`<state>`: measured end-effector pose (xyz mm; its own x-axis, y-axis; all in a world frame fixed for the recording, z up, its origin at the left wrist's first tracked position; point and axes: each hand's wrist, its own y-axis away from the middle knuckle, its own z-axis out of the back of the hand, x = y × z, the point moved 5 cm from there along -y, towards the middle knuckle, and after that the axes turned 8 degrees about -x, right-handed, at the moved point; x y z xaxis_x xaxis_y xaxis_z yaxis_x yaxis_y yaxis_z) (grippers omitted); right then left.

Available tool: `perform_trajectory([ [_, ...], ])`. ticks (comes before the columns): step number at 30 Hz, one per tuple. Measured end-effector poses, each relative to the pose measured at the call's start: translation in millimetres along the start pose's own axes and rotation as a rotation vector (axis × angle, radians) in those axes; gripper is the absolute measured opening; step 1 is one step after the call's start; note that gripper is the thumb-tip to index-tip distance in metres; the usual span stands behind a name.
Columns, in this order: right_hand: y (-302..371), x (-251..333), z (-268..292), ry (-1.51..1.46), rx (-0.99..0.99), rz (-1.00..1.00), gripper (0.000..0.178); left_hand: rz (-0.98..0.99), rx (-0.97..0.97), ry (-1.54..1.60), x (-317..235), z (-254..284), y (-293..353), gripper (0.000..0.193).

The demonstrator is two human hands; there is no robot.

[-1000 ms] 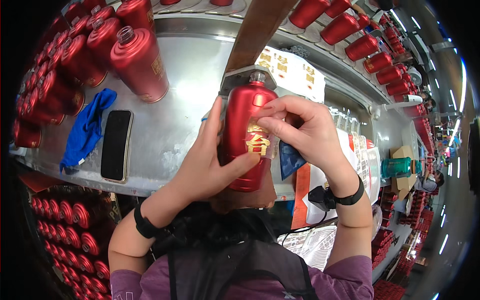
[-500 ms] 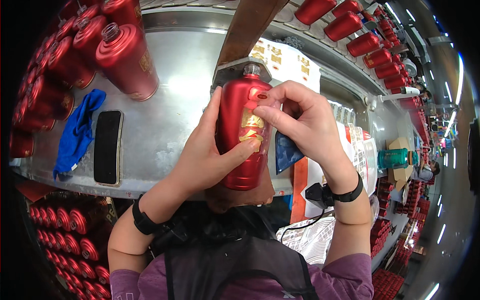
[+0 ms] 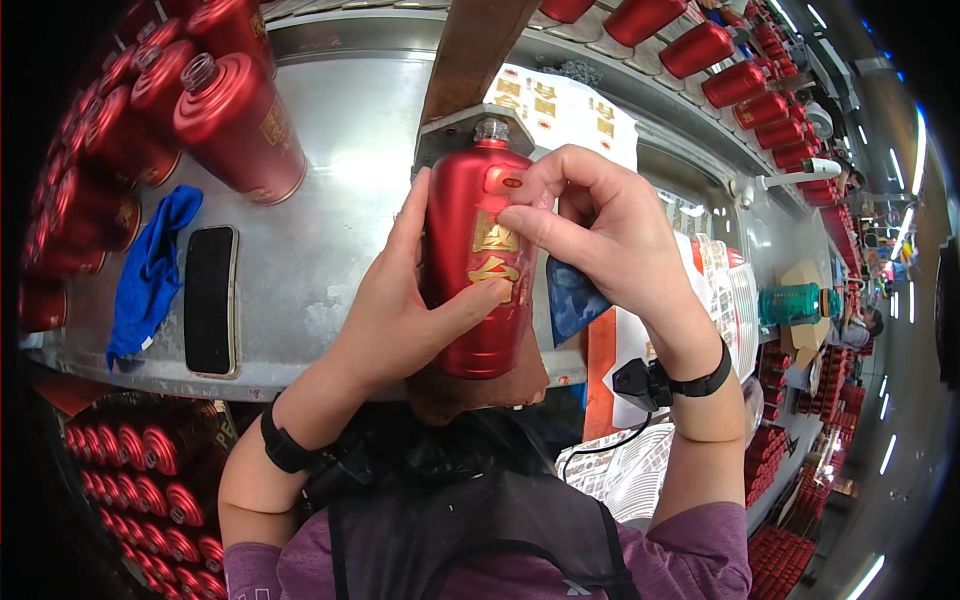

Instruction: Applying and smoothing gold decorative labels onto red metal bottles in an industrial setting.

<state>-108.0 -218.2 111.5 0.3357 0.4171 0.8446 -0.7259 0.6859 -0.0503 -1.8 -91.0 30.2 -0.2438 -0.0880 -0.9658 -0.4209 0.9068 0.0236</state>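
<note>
A red glass bottle [image 3: 452, 260] with a clear threaded neck leans on a brown padded support [image 3: 480, 392], its neck at a notched metal plate [image 3: 432, 140]. My left hand [image 3: 405, 290] wraps its left side, thumb pressed on the gold characters of the label. At the bottle's upper right, my right hand [image 3: 600, 225] is closed in a pinch on a clear film label [image 3: 512, 183] bearing a small dark red oval. Part of the film seems to lie along the bottle's right side; its edges are hard to see.
Several red bottles [image 3: 240, 125] stand at the left, near a blue cloth [image 3: 150, 270] and a black phone [image 3: 211, 300]. Label sheets [image 3: 590, 120] lie behind my right hand. More red bottles [image 3: 697, 50] line a slatted conveyor; crated ones [image 3: 165, 450] sit lower left.
The view has shifted slightly, and the bottles on the conveyor have moved. Both hands keep nearly the same hold; the gold characters show more clearly beside my left thumb.
</note>
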Motion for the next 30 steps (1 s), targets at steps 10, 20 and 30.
perform_trajectory([
  [10,-2,-7,0,-0.046,-0.033,0.015,0.017,0.028,0.015,0.008,-1,-1,-3,0.102],
  [20,-3,-7,0,-0.057,-0.038,0.005,0.017,0.026,0.023,0.024,-1,-2,-4,0.101],
  [30,-3,-9,-3,-0.072,-0.034,-0.005,0.016,0.008,0.015,-0.008,-1,0,-4,0.1],
])
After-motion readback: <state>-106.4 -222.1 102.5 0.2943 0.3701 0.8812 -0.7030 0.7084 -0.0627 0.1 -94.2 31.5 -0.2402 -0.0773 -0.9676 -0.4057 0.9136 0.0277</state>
